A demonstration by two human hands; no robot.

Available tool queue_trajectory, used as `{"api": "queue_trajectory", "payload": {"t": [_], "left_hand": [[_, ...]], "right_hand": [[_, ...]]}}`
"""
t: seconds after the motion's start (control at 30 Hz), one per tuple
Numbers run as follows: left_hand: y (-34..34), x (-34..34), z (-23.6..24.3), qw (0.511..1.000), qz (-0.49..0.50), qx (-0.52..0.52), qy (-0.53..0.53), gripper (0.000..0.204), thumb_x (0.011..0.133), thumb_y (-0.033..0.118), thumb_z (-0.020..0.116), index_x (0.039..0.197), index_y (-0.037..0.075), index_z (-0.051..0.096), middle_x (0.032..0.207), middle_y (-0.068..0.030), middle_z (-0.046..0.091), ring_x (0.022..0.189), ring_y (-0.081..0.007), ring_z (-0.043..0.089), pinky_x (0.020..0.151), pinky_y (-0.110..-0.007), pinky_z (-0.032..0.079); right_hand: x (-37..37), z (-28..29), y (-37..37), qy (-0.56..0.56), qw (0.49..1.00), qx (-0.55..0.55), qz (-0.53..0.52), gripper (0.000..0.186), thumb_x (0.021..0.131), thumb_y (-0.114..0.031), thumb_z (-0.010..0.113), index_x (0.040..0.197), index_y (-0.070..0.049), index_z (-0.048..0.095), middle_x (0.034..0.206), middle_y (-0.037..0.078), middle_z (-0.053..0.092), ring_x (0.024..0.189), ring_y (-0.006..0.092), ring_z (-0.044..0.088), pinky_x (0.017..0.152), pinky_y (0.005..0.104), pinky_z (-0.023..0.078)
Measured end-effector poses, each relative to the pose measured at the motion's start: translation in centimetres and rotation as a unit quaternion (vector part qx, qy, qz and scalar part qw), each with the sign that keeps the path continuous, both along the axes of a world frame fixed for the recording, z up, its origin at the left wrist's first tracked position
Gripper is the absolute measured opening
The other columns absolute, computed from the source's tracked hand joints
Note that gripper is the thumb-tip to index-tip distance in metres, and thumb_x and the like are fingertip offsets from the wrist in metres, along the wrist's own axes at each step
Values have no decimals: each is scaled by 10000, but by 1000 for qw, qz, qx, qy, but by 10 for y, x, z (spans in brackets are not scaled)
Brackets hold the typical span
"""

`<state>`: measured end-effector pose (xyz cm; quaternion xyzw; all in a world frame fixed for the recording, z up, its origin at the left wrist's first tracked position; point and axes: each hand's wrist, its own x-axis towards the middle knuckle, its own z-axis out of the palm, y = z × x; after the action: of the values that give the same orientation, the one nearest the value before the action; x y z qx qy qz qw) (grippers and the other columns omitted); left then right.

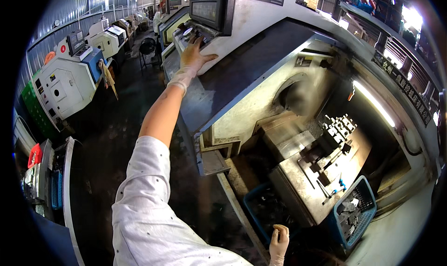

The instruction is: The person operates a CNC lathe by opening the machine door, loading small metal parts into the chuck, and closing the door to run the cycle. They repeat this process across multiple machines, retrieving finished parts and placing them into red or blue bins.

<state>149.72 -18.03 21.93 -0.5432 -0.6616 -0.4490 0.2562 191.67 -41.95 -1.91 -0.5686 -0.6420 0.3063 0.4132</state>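
My left hand (193, 58), in a thin pale glove, is stretched out to the control panel (198, 31) of a lathe, below its dark screen (205, 10). Its fingers are spread, and the fingertips lie at the buttons and knobs. My right hand (279, 240), gloved too, is low in front of the machine with its fingers curled together; nothing shows in it. Inside the machine, the chuck (298, 96) looks blurred. To its right, several tool holders (340, 128) stand on the slide (302, 173).
The blue sliding door (251, 75) stands back beside the chuck. A blue basket (365, 219) of metal pieces sits at the slide's near right; another blue basket (253, 201) is below it. A lamp (375, 103) lights the chamber. More machines (65, 86) line the left aisle.
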Motion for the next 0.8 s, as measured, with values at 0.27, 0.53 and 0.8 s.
{"api": "queue_trajectory", "payload": {"t": [0.27,0.53,0.8], "left_hand": [[-65,24,-24,981,-193,-14,21,638,646,337,547,1155,113,234,1210,-173,136,1115,-314,140,895,-405,171],[-489,-96,-148,966,227,-116,31,360,675,95,439,1033,68,417,1147,-156,290,1084,-300,229,881,-421,131],[-785,-143,-149,668,733,-133,-8,535,661,137,504,1131,49,266,1195,-116,230,1119,-268,173,905,-391,129]], "right_hand": [[-116,20,21,87,973,43,211,97,724,-43,425,779,4,489,740,65,471,684,141,454,634,210,350],[-354,-6,-76,90,876,-62,470,128,752,-74,411,814,-5,499,752,51,490,695,112,470,656,212,367],[-556,-34,-211,54,702,-33,709,93,718,-40,437,775,-18,507,775,69,482,723,159,475,656,228,368]]}}
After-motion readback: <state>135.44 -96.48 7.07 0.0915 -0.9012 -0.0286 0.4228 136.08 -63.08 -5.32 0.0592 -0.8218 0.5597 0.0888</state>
